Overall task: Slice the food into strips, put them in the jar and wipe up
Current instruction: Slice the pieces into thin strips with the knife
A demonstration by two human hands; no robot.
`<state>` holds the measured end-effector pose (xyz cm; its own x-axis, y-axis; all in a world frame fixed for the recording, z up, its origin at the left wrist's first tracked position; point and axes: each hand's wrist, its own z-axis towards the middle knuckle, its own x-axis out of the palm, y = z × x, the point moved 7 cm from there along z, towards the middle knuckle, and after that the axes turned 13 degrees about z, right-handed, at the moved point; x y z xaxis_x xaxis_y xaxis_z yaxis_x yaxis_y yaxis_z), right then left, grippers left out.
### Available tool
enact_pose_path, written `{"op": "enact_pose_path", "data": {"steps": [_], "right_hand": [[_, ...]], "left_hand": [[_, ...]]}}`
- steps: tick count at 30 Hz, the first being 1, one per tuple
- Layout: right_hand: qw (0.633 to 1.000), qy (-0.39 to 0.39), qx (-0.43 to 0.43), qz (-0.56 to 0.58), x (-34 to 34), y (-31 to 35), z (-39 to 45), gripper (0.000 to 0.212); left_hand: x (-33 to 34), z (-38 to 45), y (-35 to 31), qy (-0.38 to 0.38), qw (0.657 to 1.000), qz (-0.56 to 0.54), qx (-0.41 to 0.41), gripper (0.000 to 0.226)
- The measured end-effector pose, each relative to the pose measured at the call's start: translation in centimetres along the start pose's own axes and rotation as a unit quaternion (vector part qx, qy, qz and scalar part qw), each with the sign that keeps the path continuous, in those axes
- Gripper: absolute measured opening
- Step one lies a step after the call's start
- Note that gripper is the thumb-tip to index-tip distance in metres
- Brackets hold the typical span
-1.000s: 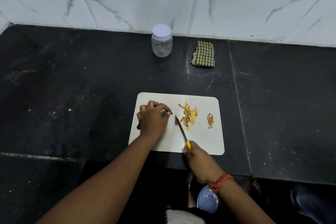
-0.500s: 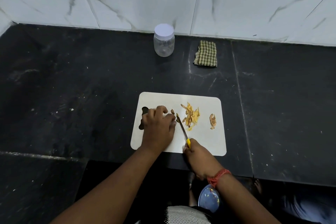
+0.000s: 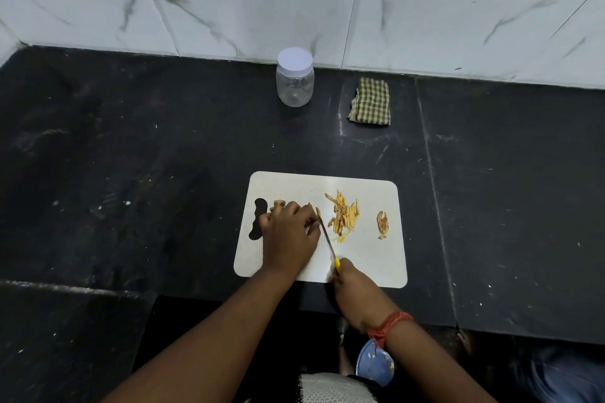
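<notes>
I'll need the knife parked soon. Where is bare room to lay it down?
Free: the white cutting board near right corner, below the yellow strip pile and brown peel scrap; also dark countertop right of the board. Crowded: board's left, where the left hand holds food against the yellow-handled knife gripped by the right hand.

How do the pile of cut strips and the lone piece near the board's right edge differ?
The pile of strips is pale yellow, thin and straight; the lone piece is browner, curved and in one chunk. The pile lies mid-board just right of the knife; the lone piece sits apart near the right edge. Both rest on the white cutting board, and neither hand touches them.
</notes>
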<state>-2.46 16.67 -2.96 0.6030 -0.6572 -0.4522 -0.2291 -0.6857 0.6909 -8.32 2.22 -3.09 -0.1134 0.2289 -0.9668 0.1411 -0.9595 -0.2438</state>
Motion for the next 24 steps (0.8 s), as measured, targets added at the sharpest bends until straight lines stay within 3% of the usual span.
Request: {"op": "enact_pose_path", "data": {"steps": [9, 16, 21, 24], "right_hand": [[1.000, 0.005, -0.005, -0.005, 0.3, -0.9, -1.7, 0.009], [0.988, 0.010, 0.023, 0.153, -0.3, -1.8, -3.5, 0.009], [0.979, -0.033, 0.000, 0.199, -1.9, -1.5, -3.4, 0.016], [0.957, -0.070, -0.001, 0.283, -3.5, -0.9, -3.5, 0.021]], "left_hand": [[0.2, 0.0, -0.1, 0.010, 1.000, -0.008, -0.006, 0.007], [0.0, -0.3, 0.4, 0.025, 0.999, -0.032, 0.001, 0.003], [-0.5, -1.2, 0.7, 0.014, 0.999, -0.035, 0.011, 0.006], [-1.1, -1.2, -0.8, -0.010, 0.999, -0.028, 0.046, 0.009]]}}
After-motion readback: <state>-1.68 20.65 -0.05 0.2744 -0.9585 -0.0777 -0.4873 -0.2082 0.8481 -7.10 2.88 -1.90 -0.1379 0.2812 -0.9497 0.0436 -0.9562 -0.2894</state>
